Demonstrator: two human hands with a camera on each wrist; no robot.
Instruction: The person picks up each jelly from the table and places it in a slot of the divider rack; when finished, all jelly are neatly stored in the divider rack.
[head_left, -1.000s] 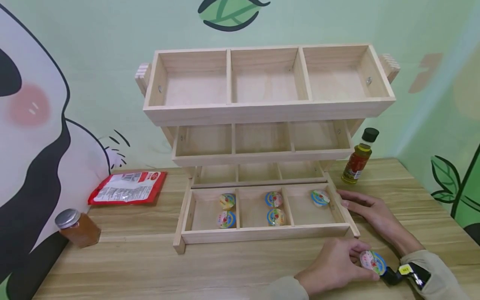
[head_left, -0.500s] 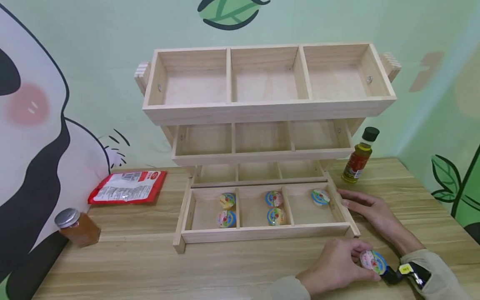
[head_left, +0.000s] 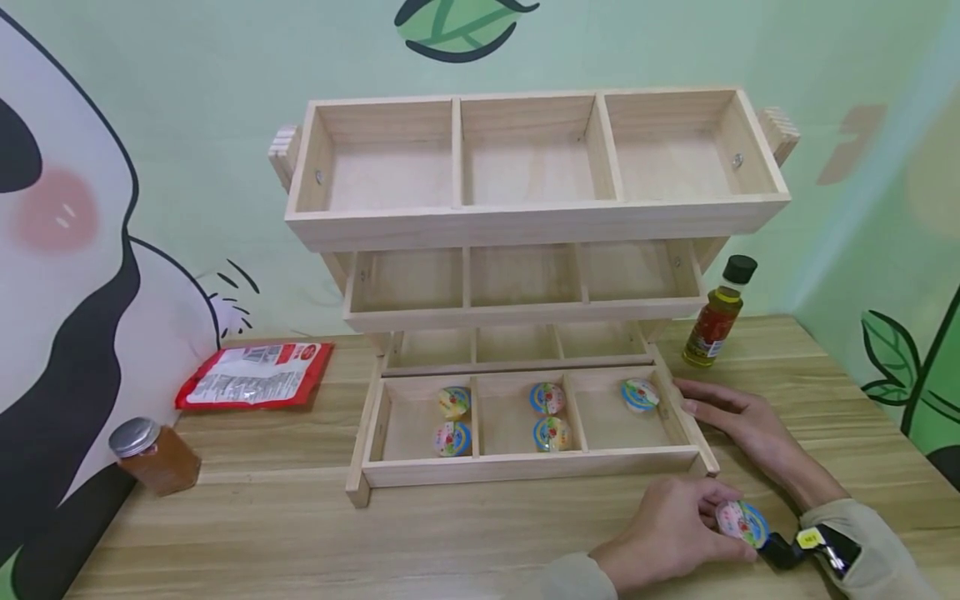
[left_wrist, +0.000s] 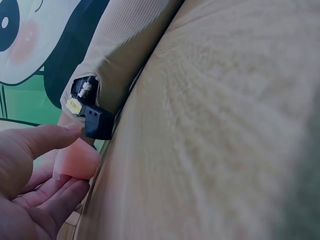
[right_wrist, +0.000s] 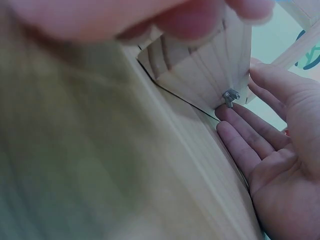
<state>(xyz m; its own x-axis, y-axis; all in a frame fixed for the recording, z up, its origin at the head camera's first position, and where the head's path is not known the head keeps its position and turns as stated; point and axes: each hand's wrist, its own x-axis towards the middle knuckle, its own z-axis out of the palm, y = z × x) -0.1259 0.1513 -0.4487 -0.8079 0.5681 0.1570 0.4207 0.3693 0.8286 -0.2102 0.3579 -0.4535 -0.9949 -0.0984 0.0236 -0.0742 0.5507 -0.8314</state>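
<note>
Between thumb and fingers, my left hand [head_left: 671, 529] pinches a small jelly cup [head_left: 741, 523] with a printed, colourful lid, in front of the wooden rack's right front corner. Its pink, translucent cup side shows in the left wrist view. My right hand [head_left: 753, 425] lies along the outer right side of the rack [head_left: 536, 473], fingers nearly straight. In the right wrist view those fingertips are right at the wooden side, close to a metal fastener [right_wrist: 230, 97]. Several similar jelly cups sit in the bottom tray: two left, two in the middle, and one jelly cup [head_left: 640, 395] at right.
Higher tiers of the rack, each with three compartments, overhang the bottom tray. An oil bottle [head_left: 721, 312] stands behind my right hand. To the left are a red and white packet [head_left: 255, 375] and a jar [head_left: 156, 457] with a metal lid. A painted wall [head_left: 585, 50] closes the back.
My left hand and the jelly cup have shifted very slightly to the left. The right hand and the cups in the tray stay as they were.
</note>
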